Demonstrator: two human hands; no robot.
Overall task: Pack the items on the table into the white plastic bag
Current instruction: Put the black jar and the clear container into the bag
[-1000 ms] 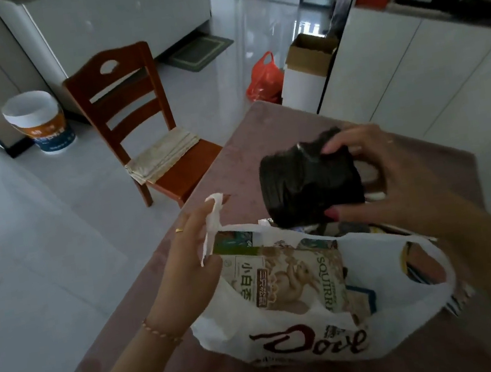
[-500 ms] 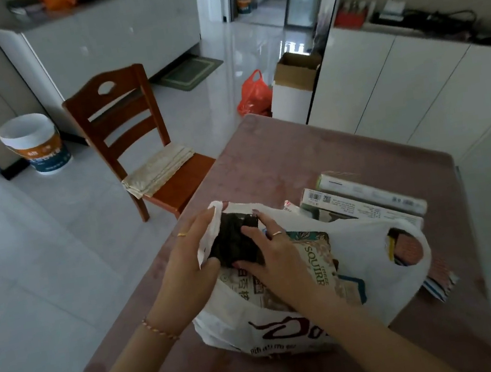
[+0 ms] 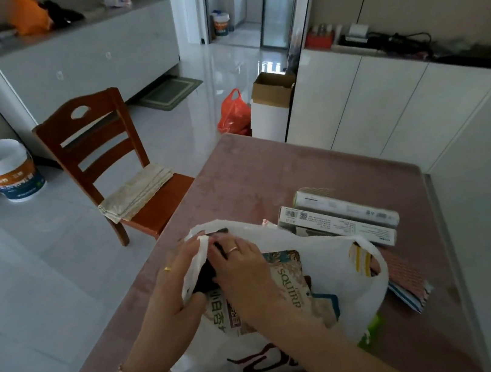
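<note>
The white plastic bag [image 3: 349,269] lies on the pinkish table [image 3: 246,179], its mouth facing away from me. A printed snack package [image 3: 297,286] with a squirrel label shows inside it. My left hand [image 3: 171,295] pinches the bag's left handle and holds the opening up. My right hand [image 3: 245,278] reaches into the mouth and presses a black roll [image 3: 207,279] down inside; only part of the roll shows between my hands. Two long white boxes [image 3: 338,219] lie on the table just behind the bag. A flat red-striped packet [image 3: 408,279] sticks out from under the bag's right side.
A wooden chair [image 3: 114,170] with a folded cloth stands left of the table. On the floor beyond are a white bucket [image 3: 6,170], a red plastic bag [image 3: 233,114] and an open cardboard box [image 3: 272,99]. White cabinets [image 3: 386,110] run along the right.
My right hand brought the black roll down from above the bag and pushed it into the opening. My left hand kept hold of the handle. The view tilted up.
</note>
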